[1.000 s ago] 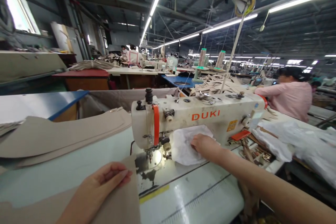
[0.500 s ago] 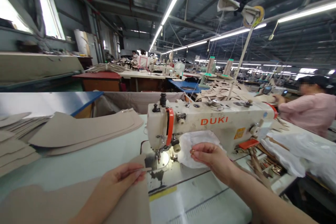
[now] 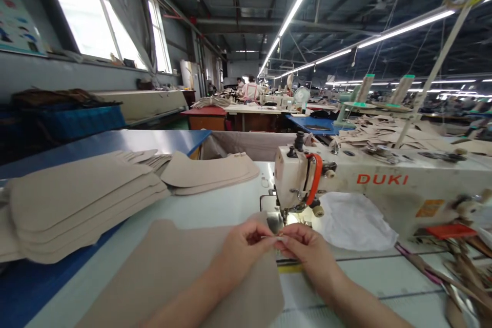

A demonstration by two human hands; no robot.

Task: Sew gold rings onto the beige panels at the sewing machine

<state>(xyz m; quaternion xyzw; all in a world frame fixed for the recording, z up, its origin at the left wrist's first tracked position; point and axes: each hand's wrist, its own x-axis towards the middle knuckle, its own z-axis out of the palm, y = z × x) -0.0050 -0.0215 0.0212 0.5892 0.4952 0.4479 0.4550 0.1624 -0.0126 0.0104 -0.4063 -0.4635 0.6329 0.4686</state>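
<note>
I'm pinching with my left hand (image 3: pixel 246 246) and right hand (image 3: pixel 305 248), fingertips meeting at the edge of the beige panel (image 3: pixel 172 277) — gripping it, perhaps — before the sewing machine (image 3: pixel 380 187).

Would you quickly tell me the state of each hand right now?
Left hand: pinched shut on the edge of the beige fabric piece.
Right hand: pinched shut beside it; held item too small to tell.

Both forearms are angled inward from the lower edge, wrists raised slightly. The left hand (image 3: pixel 240 243) and right hand (image 3: pixel 304 247) are held fingertip to fingertip, thumbs and forefingers pinched, other fingers curled under.
</note>
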